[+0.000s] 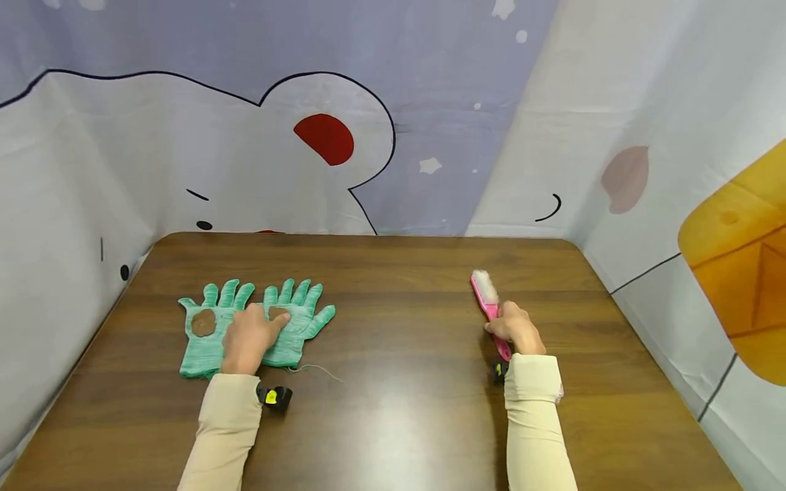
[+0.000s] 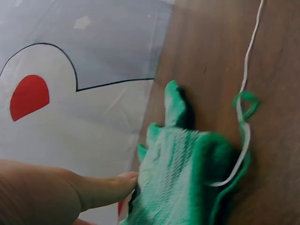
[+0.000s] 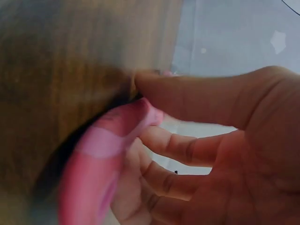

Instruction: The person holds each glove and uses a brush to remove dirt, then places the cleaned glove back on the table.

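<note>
Pink brush (image 1: 490, 308), handle (image 1: 503, 349) in pinch of right hand (image 1: 517, 327), bristles (image 1: 485, 286) beyond, gloves (image 1: 201, 353) against left hand (image 1: 248, 339), grip unclear.

Pale green gloves (image 1: 301, 331) with brown patches (image 1: 203, 323), pink brush (image 1: 492, 311) with white bristles (image 1: 486, 286), brown wood-grain tabletop (image 1: 393, 307), cream sleeves (image 1: 534, 395)

A brown wood-grained bench (image 1: 393, 293) with rounded far corners fills the near part of the scene, its grain running left to right. Printed cloth (image 1: 153, 150) hangs behind its far edge and along the left and right sides, with soft folds. At the far side, a black outline (image 1: 153, 71) parts a white shape (image 1: 245, 170) from a lavender ground (image 1: 454, 82), with a red patch (image 1: 325, 140) inside its rounded bump and pale stars (image 1: 430, 166) to the right. The right side carries a faded pink petal shape (image 1: 626, 179) and a large yellow-orange figure (image 1: 737, 259). A pale glare (image 1: 399, 429) lies on the near middle of the bench.
</note>
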